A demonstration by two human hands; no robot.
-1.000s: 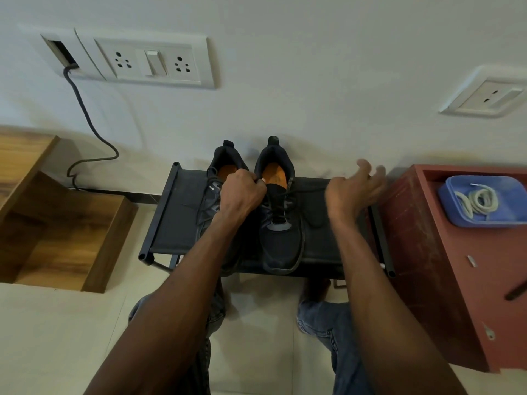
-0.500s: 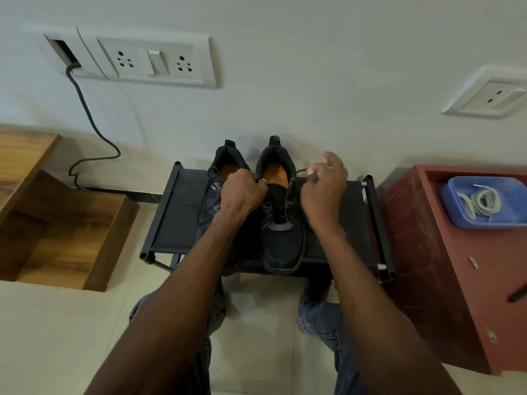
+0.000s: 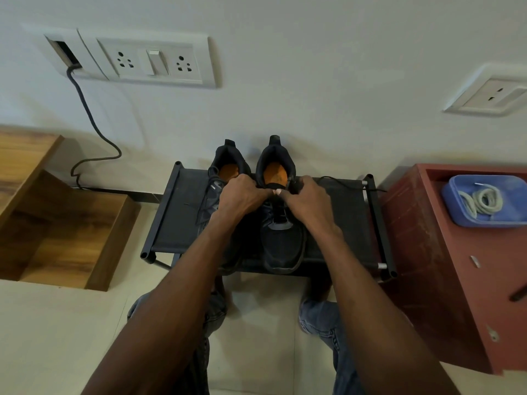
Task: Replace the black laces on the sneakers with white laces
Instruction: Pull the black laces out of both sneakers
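Observation:
Two black sneakers with orange insoles stand side by side on a low black fabric rack [image 3: 348, 223], toes toward me. My left hand [image 3: 242, 195] grips the tongue area of the right sneaker [image 3: 281, 243], partly covering the left sneaker [image 3: 225, 169]. My right hand [image 3: 305, 198] pinches the black lace at the right sneaker's top eyelets. A loose end of the black lace [image 3: 342, 181] trails right across the rack. White laces [image 3: 482, 199] lie coiled in a blue tray [image 3: 456, 212] on the right.
A red cabinet [image 3: 445, 280] carries the blue tray at the right. A wooden shelf unit [image 3: 57, 223] stands at the left. Wall sockets [image 3: 154, 61] with a dark cable [image 3: 91, 121] are behind the rack. My knees in jeans [image 3: 322, 317] are below.
My right hand came back from the right side of the rack to the right sneaker's top eyelets and took hold of the lace. The left hand stayed on the sneaker.

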